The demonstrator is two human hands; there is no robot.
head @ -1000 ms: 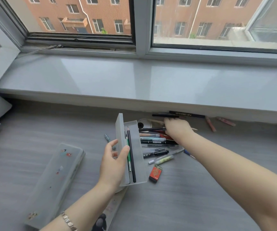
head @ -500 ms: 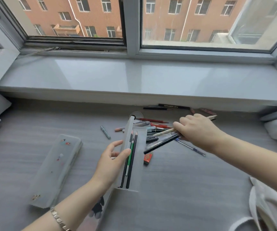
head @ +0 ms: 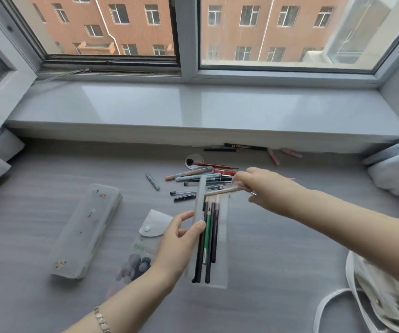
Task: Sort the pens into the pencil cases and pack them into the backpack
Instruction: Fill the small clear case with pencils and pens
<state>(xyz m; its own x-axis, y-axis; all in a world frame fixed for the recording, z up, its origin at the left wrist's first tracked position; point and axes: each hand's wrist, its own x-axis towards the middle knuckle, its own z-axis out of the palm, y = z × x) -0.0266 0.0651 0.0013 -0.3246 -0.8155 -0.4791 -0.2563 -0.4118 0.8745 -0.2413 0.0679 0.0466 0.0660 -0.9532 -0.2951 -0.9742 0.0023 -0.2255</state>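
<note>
Right hand (head: 263,188) grips a pale pencil (head: 220,192), its fingers curled round the rear end while the free end points across the open case (head: 222,236) just below it; whether a second pen is held alongside cannot be told. Left hand (head: 179,241), nearer the person, pinches the raised lid (head: 201,200) between thumb and fingers and holds the case open. Directly under the pencil, several stowed pencils (head: 208,227), dark and green, lie lengthwise in the tray. Just beyond the right hand lies the unsorted heap of pens (head: 201,179); one grey pen (head: 152,181) lies apart to its left, and stray pens (head: 244,147) rest farther off against the sill (head: 193,111). Left of the left hand are a snap pouch (head: 150,227) and, beyond it, a closed second case (head: 88,227). The backpack (head: 381,296) lies well to the right of both hands, with no case seen in it. Judged progress: early; one case is part filled, most pens remain loose, and closing and packing the cases are not yet begun.
</note>
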